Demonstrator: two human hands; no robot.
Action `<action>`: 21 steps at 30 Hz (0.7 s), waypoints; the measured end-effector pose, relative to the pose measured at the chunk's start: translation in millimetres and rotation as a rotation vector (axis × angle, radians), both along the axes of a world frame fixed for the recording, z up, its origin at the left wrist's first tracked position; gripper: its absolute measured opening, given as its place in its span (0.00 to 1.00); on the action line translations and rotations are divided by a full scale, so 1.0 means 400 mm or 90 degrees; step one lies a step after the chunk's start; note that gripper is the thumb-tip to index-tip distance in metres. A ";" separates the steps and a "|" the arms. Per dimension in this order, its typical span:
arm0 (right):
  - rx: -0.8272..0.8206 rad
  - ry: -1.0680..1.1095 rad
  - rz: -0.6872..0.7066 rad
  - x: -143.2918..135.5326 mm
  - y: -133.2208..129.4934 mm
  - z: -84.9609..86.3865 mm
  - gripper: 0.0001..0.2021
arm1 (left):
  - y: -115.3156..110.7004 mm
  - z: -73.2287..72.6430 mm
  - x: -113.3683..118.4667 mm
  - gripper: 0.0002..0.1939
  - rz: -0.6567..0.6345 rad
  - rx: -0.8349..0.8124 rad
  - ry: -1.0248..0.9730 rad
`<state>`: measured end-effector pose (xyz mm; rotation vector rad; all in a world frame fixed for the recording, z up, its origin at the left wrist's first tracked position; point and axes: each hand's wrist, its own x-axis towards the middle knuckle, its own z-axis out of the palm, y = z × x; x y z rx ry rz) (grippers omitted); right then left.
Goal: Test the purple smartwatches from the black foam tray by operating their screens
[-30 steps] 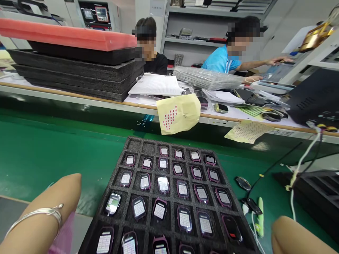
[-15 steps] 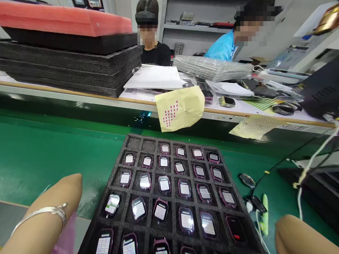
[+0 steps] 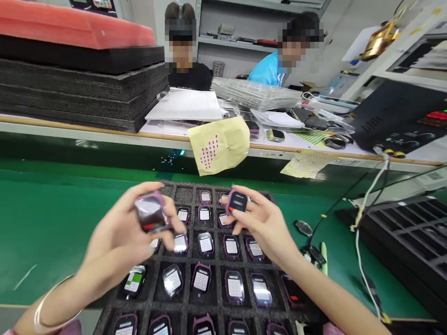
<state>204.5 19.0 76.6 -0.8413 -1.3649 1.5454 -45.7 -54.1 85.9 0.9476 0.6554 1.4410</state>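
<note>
Above a black foam tray (image 3: 218, 279), both hands are raised, each with a purple smartwatch body that has no strap. My left hand (image 3: 122, 228) is closed around one watch (image 3: 151, 213), blurred by motion, its dark screen facing me with a small red patch low on it. Between thumb and fingers, my right hand (image 3: 261, 218) pinches another watch (image 3: 238, 202), dark-screened with a red mark at its lower left. Several watch bodies lie in the tray's compartments, most with lit white screens; one watch (image 3: 134, 281) shows green. My hands and forearms hide part of the tray.
A raised shelf (image 3: 157, 136) runs across the back, carrying stacked black foam trays (image 3: 84, 88), papers (image 3: 188, 106) and clear plastic trays (image 3: 254, 93). Cables (image 3: 359, 260) and another black tray (image 3: 401, 232) are at right. Two people sit beyond the shelf.
Both hands have come up into view from the lower sides, each now holding a watch over the tray. The view has turned slightly to the right.
</note>
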 end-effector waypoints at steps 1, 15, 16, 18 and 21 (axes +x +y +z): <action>-0.018 0.004 0.003 -0.006 0.010 -0.024 0.23 | 0.013 -0.009 0.010 0.28 -0.014 -0.017 0.007; 0.025 -0.036 0.012 -0.013 0.007 -0.090 0.15 | 0.092 -0.109 0.070 0.28 -0.157 -0.028 0.110; 0.029 -0.049 -0.001 -0.014 0.008 -0.092 0.14 | 0.091 -0.109 0.071 0.27 -0.163 -0.025 0.106; 0.036 -0.069 -0.012 -0.015 0.009 -0.095 0.13 | 0.092 -0.111 0.072 0.25 -0.171 -0.020 0.097; 0.038 -0.071 0.017 -0.012 0.006 -0.089 0.13 | 0.096 -0.118 0.074 0.22 -0.171 -0.033 0.087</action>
